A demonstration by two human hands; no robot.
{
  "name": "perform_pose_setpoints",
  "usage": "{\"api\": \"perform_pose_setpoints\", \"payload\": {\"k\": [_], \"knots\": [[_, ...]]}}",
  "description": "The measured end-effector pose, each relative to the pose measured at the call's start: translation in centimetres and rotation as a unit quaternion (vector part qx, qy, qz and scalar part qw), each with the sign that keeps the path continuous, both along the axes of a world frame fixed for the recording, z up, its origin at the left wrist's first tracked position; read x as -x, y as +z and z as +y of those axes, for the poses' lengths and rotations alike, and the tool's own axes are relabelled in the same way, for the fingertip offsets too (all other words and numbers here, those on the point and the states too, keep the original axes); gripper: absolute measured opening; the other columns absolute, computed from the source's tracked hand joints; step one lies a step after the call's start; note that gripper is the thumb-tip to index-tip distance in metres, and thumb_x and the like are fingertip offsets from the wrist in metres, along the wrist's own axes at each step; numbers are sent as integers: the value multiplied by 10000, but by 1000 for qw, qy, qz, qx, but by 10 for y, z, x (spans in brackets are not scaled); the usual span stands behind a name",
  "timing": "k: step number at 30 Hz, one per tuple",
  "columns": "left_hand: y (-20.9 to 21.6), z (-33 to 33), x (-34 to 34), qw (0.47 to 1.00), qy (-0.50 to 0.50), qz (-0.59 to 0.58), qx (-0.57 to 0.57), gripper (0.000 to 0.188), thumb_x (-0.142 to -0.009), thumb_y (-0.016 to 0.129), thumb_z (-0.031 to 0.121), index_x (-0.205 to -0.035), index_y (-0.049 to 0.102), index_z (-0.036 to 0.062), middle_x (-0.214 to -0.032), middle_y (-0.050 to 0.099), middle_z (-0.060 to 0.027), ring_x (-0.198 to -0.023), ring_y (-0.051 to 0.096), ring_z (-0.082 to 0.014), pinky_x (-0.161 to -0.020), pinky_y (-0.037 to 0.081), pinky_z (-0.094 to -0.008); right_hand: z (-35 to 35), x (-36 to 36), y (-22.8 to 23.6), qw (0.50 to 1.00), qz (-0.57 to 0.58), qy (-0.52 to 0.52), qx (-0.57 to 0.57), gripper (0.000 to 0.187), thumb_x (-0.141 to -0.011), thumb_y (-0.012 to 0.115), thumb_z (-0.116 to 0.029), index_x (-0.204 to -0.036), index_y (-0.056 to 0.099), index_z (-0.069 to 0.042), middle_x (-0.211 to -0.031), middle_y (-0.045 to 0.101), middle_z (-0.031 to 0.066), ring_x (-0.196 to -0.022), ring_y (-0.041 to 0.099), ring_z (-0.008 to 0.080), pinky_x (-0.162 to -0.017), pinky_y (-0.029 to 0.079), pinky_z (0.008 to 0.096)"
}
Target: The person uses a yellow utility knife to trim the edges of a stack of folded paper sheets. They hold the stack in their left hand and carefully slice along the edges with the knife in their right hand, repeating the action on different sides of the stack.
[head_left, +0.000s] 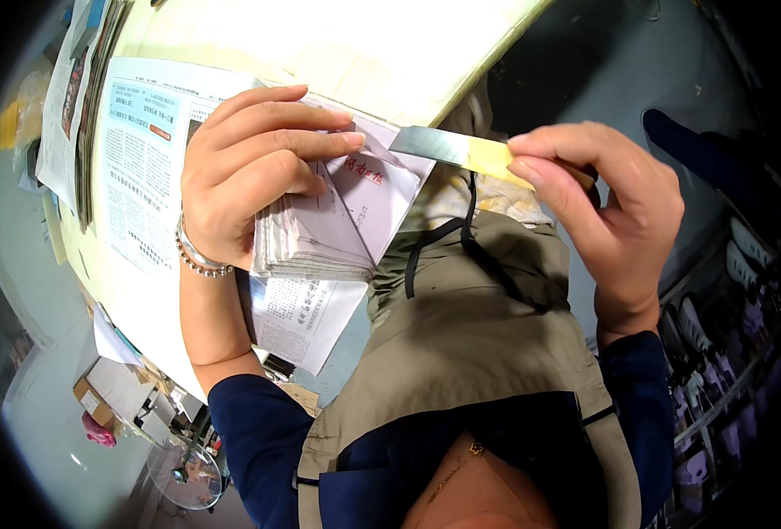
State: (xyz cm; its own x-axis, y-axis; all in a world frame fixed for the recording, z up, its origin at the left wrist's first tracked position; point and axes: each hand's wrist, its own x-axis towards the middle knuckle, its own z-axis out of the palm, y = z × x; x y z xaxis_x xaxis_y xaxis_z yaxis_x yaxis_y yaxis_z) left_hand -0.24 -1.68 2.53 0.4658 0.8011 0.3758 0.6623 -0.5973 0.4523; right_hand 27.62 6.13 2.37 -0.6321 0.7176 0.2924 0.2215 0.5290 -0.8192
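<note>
1. Head view, position: locate the folded paper stack at the near edge of the bench; a printed newspaper sheet extends to its left and a pile of papers lies beyond that sheet.
2. Head view, left hand: your left hand lies over the upper left part of the stack, fingers extended and bent across its top layer. The thumb is hidden; whether it clamps the stack cannot be told.
3. Head view, right hand: to the right of the stack, your right hand pinches the yellow end of a flat knife between thumb and fingers. The blade tip overlaps the stack's upper right corner; contact cannot be confirmed.
4. Head view, progress: done: the stack's layers are folded and gathered. Knife work on the top layer appears under way, not complete. Remaining quantity: cannot be determined.
</note>
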Motion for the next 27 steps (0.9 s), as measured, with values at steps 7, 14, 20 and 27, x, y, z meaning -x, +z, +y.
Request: {"api": "perform_pose_setpoints", "payload": {"k": [7,14,20,27], "knots": [[0,3,0,1000,-13,-7,0,254,-624,753,283,-646,571,106,-924,759,-100,-923,728,-276,-863,541,-459,31,13,13,994,-53,85,52,72,-846,723,-45,-865,709,23,-721,652,32,-615,532,52,-537,363,194],[-1,2,0,1000,-7,-10,3,250,-622,748,279,-645,567,108,-914,758,-100,-900,728,-277,-852,541,-454,45,22,29,985,-105,128,37,95,-866,720,-68,-875,698,24,-762,661,41,-669,576,68,-593,431,194],[-2,2,-1,1000,0,-12,4,239,-617,745,265,-641,568,106,-901,759,-97,-885,729,-276,-841,543,-455,50,23,28,979,-125,161,29,74,-850,726,-54,-862,700,14,-758,661,41,-657,567,79,-565,415,214],[1,1,-10,1000,24,-9,-1,256,-680,701,205,-620,478,95,-845,751,-111,-846,726,-281,-850,539,-447,53,26,21,983,-89,162,18,61,-844,727,-47,-856,700,7,-742,658,42,-648,559,80,-555,404,217]]}}
